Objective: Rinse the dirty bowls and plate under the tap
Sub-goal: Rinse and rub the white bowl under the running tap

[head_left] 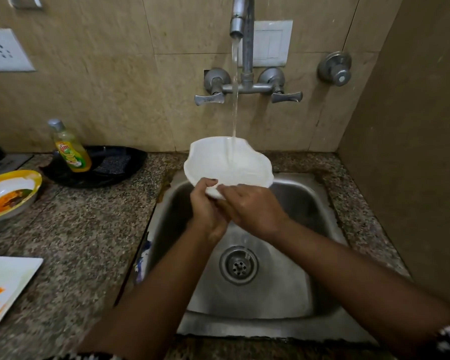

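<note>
I hold a white bowl (227,165) over the steel sink (309,203), tilted so its open side faces up and towards me, right under the tap (237,24). The stream of water (235,100) falls straight into the bowl's hollow. My left hand (208,206) is closed on the bowl's near rim, thumb over the edge, and my right hand (252,209) lies just beside it with its fingers on the same rim and underside, so both hands are clamped on the bowl and touching each other. Water runs down toward the drain (238,265) below. On the speckled desk (89,242) to the left, a yellow-rimmed bowl (11,196) with orange food smears sits near the edge of view, and a white plate (5,287) with an orange stain lies nearer to me, well apart from the sink. Behind them, a bottle of yellow dish soap (72,149) stands tilted in a black pan (115,165) beside a dark scrub pad (112,165).
</note>
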